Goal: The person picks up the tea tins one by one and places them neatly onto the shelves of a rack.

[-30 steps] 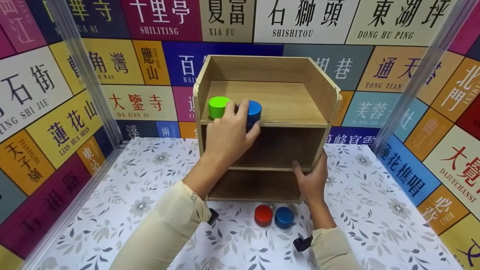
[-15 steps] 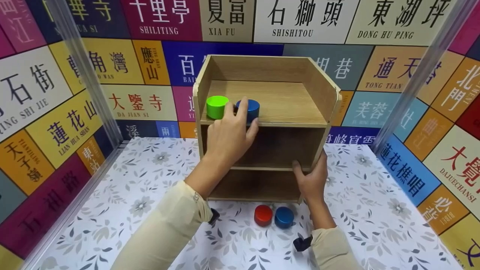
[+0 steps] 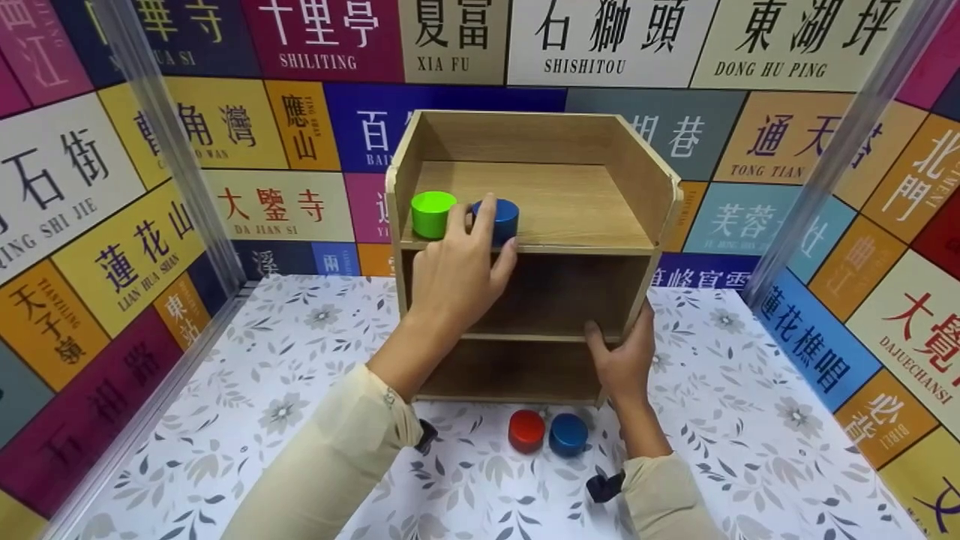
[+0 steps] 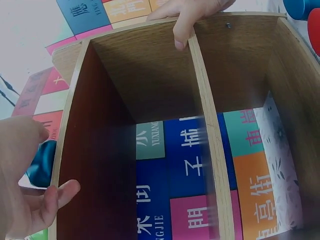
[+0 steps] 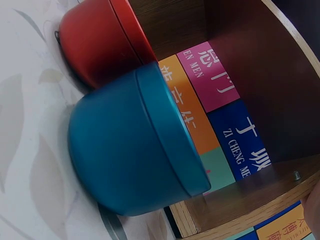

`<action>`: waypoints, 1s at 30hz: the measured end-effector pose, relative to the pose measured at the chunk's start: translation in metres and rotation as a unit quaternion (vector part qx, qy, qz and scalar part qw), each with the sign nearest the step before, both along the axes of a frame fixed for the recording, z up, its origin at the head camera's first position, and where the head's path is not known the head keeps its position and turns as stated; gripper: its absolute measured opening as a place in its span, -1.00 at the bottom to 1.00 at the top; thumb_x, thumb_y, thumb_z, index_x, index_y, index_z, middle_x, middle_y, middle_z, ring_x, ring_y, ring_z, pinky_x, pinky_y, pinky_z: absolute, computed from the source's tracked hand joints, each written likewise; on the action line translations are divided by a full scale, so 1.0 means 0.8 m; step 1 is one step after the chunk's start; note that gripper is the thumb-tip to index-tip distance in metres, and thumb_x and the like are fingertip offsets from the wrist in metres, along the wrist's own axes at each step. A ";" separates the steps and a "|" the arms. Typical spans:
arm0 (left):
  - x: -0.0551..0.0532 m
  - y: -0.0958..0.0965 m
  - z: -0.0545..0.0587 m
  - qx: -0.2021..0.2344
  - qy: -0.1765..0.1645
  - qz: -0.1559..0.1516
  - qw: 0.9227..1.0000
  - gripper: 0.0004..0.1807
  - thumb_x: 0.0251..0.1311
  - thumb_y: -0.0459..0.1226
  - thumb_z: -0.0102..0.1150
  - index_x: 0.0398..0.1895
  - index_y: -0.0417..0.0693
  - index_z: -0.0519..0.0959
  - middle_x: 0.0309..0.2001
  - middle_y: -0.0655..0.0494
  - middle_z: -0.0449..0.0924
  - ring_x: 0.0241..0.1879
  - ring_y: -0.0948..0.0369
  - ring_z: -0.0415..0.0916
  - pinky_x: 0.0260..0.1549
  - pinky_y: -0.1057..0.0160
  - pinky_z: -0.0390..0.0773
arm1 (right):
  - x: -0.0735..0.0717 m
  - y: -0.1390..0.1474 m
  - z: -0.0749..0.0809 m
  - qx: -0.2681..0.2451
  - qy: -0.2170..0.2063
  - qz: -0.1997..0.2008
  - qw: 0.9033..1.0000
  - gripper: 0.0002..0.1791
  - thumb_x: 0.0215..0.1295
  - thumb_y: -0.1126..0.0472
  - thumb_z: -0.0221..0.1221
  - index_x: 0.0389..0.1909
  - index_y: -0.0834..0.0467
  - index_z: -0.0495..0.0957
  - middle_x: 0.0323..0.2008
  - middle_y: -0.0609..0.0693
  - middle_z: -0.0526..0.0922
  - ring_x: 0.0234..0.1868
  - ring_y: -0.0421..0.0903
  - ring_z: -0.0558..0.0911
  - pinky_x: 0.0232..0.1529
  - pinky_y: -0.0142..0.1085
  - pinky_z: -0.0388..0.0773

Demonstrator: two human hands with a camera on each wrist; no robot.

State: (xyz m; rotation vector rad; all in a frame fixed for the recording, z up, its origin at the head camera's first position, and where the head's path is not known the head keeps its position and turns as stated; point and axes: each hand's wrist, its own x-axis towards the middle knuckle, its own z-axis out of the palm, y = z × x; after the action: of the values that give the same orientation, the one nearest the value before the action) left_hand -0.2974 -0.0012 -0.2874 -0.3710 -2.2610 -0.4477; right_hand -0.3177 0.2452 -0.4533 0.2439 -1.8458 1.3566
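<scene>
A small wooden shelf unit (image 3: 525,247) stands in the middle of the table. On its top board sit a green round tin (image 3: 433,215) at the left and a blue lidded tin (image 3: 506,214) beside it. My left hand (image 3: 457,274) pinches the blue tin, its fingers reaching into the gap between the two tins; part of the blue tin is hidden behind them. My right hand (image 3: 628,352) grips the right side panel, thumb on the front edge. In the left wrist view, the thumb of the right hand (image 4: 186,22) overlaps the panel's edge.
A red lidded tin (image 3: 526,431) and another blue lidded tin (image 3: 568,435) stand side by side on the flowered table cover (image 3: 300,360), in front of the unit. Walls with coloured sign panels (image 3: 630,45) enclose the table behind and at both sides.
The left hand's blue tin and the green tin have slid slightly left along the top board, mostly in the first half second. The right hand has stayed on the side panel.
</scene>
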 end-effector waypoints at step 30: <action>0.059 -0.012 -0.019 -0.011 0.142 -0.097 0.985 -0.43 0.44 -0.06 0.04 0.44 -0.06 0.40 0.22 -0.10 0.52 0.04 0.05 0.56 -0.22 0.21 0.72 | -0.001 0.000 -0.002 -0.002 -0.021 -0.001 1.000 -0.12 0.20 0.30 0.36 0.51 0.24 0.15 0.33 0.22 0.42 0.34 0.06 0.44 0.44 0.07 0.25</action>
State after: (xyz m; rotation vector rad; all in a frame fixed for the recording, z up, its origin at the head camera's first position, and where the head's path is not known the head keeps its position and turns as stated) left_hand -0.2502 -0.0111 -0.3026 -0.6304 -1.9623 -0.4401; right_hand -0.3189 0.2452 -0.4550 0.2122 -1.8770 1.3727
